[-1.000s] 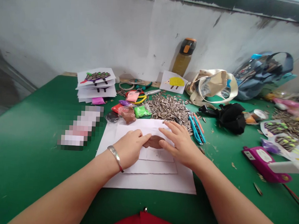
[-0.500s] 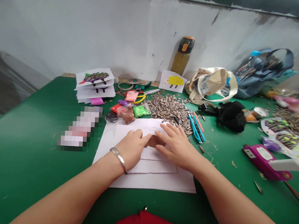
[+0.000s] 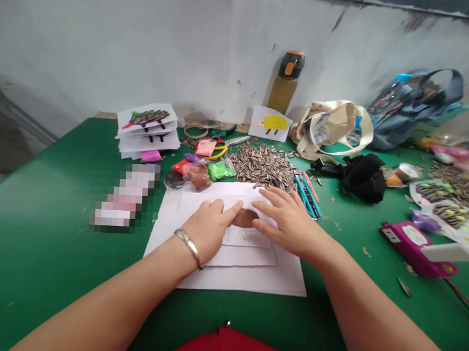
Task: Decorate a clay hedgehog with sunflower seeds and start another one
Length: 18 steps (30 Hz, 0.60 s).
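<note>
A flat brown lump of clay [image 3: 245, 217] lies on a small white card [image 3: 250, 238], which rests on larger white sheets [image 3: 253, 273] on the green table [image 3: 50, 239]. My left hand [image 3: 208, 230], with a silver bangle on the wrist, is loosely curled, its index finger stretched onto the clay's left edge. My right hand [image 3: 289, 223] lies flat with fingers spread, its fingertips pressing the clay's right side. Neither hand holds anything.
Behind the sheets lie small bags of coloured clay [image 3: 203, 173], a pile of sunflower seeds [image 3: 262, 164], pliers and scissors [image 3: 220, 143], blue cutters [image 3: 306, 192]. A paper stack [image 3: 146, 131], a bottle [image 3: 285, 81], bags [image 3: 331, 128] and a purple glue gun [image 3: 415, 242] stand around.
My fingers closed over the clay half a second ago and have spread slightly apart again, so the brown lump shows between them. The view has shifted a little.
</note>
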Each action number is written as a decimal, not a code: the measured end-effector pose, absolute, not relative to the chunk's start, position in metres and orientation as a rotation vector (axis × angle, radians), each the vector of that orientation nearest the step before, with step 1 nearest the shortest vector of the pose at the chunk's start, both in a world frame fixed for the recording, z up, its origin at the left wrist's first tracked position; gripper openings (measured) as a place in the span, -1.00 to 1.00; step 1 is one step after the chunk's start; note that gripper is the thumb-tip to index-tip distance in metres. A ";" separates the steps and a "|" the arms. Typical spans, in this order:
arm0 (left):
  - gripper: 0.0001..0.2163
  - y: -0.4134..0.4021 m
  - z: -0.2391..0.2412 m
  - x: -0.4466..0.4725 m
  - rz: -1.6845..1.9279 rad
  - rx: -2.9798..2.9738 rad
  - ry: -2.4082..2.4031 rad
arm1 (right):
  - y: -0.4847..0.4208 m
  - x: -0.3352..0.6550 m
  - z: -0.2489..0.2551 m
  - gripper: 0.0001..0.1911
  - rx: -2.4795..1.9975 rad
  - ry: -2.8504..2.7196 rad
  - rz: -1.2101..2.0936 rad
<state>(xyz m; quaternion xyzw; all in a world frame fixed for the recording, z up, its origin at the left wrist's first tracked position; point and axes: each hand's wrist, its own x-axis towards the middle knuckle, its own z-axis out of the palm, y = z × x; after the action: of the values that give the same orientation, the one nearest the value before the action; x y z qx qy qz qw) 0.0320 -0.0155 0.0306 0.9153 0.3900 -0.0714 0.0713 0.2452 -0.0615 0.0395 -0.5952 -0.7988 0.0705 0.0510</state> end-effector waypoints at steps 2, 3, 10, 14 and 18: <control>-0.42 -0.017 0.031 0.032 -0.205 2.759 1.171 | -0.063 0.249 0.042 -0.55 -1.793 -2.446 0.220; -0.44 -0.017 0.031 0.032 -0.207 2.762 1.174 | -0.063 0.249 0.042 -0.55 -1.784 -2.455 0.227; -0.48 -0.016 0.032 0.034 -0.235 2.771 1.190 | -0.066 0.245 0.043 -0.60 -1.773 -2.568 0.276; -0.49 -0.016 0.031 0.035 -0.237 2.757 1.197 | -0.066 0.245 0.042 -0.60 -1.780 -2.591 0.285; -0.49 -0.017 0.033 0.035 -0.250 2.719 1.201 | -0.066 0.250 0.045 -0.55 -1.775 -2.560 0.288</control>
<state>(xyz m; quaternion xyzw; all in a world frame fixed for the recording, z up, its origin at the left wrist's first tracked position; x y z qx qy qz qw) 0.0349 -0.0167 0.0326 0.9086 0.4015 -0.0836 0.0794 0.2501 -0.0659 0.0450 -0.5672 -0.8184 0.0921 0.0065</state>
